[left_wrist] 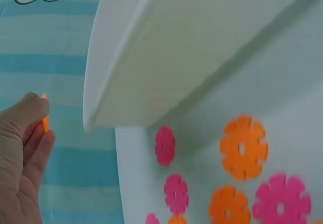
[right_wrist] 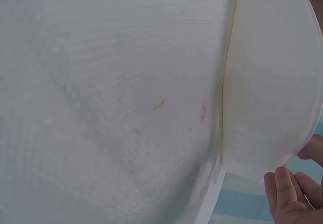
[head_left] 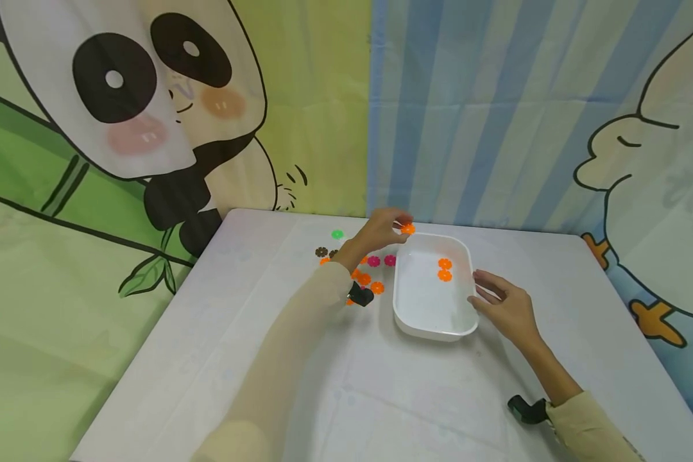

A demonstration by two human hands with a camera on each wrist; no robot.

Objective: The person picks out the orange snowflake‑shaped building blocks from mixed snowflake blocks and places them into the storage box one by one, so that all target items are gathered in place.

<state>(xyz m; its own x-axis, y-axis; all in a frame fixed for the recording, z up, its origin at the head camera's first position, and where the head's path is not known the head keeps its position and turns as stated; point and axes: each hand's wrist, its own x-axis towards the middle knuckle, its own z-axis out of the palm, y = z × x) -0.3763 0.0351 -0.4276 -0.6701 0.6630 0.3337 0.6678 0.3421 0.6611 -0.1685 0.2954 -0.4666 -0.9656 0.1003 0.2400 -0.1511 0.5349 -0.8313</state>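
Note:
My left hand (head_left: pixel 381 230) pinches an orange flower-shaped plastic disc (head_left: pixel 407 228) between thumb and fingers, just past the far left corner of a white plastic tray (head_left: pixel 421 331). In the left wrist view the pinched disc (left_wrist: pixel 45 114) appears edge-on. Two more orange discs (head_left: pixel 444 275) lie inside the tray. At the tray's right side, my right hand (head_left: pixel 505 311) holds the rim, thumb and fingers on either side of it in the right wrist view. Left of the tray, loose orange discs (head_left: pixel 377 287) and pink discs (head_left: pixel 389 260) are scattered, partly hidden by my left arm.
A green disc (head_left: pixel 337 234) and brown discs (head_left: pixel 321 252) lie farther left on the white table (head_left: pixel 254 282). Behind the table's far edge hangs a cartoon-printed curtain (head_left: pixel 317 115). Dark wrist-camera mounts (head_left: pixel 527 409) stick out from both sleeves.

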